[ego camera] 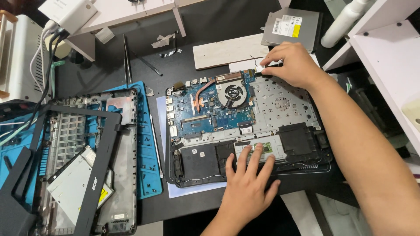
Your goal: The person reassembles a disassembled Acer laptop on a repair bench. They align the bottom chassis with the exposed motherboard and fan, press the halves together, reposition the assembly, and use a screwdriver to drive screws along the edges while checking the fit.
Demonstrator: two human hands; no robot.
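Lying opened on a sheet of white paper near the middle of the dark desk (210,26), the laptop base (247,131) has its bottom cover already off, so the blue motherboard (205,109), the copper heat pipe (202,94) and the round fan (232,94) are all bare. The right hand (294,64) reaches to the base's far edge, just right of the fan, where its thumb and forefinger are pinched together on a small connector or cable end (261,69); the view is too small to tell which, or whether it is seated or pulled free. The left hand (248,185) lies flat with fingers spread on the near edge of the base, over the touchpad area, pressing down and closed on nothing. Judging from this, the stripping is well along: the removed bottom cover (94,161) rests on a blue work mat (148,170) toward the desk's left edge, with a black screen bezel (94,175) and a silver optical drive (72,185) lying on it, and a second optical drive (291,27) sits near the far edge. Left in the base are the motherboard, the fan and the speakers along the near edge. Slim tweezers (127,61) lie beyond the mat.
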